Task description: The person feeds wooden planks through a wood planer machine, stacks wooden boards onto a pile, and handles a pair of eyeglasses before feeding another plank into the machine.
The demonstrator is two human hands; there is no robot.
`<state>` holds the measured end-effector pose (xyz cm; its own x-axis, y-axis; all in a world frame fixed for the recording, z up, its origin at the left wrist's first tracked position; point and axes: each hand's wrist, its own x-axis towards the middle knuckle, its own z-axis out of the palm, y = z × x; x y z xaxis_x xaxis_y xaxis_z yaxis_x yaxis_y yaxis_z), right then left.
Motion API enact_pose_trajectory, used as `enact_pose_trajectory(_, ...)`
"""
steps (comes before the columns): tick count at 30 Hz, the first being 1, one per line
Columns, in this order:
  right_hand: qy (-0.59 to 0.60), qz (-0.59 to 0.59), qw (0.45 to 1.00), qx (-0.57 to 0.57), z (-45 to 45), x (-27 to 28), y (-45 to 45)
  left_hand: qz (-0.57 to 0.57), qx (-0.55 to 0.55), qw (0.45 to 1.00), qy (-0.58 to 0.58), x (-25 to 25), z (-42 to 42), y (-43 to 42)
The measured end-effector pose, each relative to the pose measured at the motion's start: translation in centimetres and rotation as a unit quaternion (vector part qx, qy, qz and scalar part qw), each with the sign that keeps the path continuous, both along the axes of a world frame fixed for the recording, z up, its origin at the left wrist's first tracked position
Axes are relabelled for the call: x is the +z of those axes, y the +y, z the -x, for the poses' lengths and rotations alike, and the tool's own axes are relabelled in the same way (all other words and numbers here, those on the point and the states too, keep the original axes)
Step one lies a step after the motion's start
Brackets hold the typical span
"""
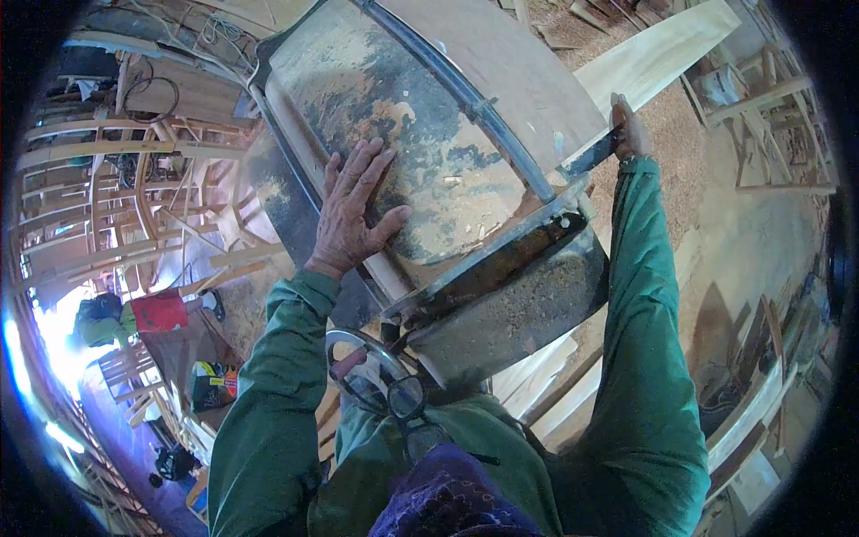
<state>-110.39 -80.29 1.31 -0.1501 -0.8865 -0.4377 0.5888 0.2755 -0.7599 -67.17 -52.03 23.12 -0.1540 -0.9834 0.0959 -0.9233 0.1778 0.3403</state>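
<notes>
My left hand [358, 206] lies flat with fingers spread on the sawdust-covered top of a large dark metal machine [447, 210]. My right hand [632, 132] is at the machine's right side, at the end of a short dark bar [591, 157] and beside a pale sheet-like surface [537, 80]. Its fingers look curled, but what they grip is partly hidden. Beyond that hand a long pale wooden board [662, 54] sticks out to the upper right. A metal handwheel [344, 338] sits at the machine's near left corner, close to my body.
Wood shavings [676, 170] cover the floor on the right. Wooden framing [134, 148] stands along the left, where a person in a red garment [161, 311] is some way off. More planks [752, 430] lie at the lower right. Eyeglasses [407, 398] hang at my chest.
</notes>
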Motion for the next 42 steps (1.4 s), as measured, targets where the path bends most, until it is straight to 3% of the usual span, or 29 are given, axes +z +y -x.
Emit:
enact_pose_trajectory(30, 0.002, 0.012, 1.000, 0.001, 0.5, -1.3, 0.0, 0.004, 0.001, 1.000, 0.000, -0.1, 0.1, -0.2)
enact_pose_trajectory(42, 0.080, 0.031, 0.996, -0.015, 0.3, -2.1, 0.7, 0.002, 0.000, 1.000, 0.006, -0.4, -0.1, -0.2)
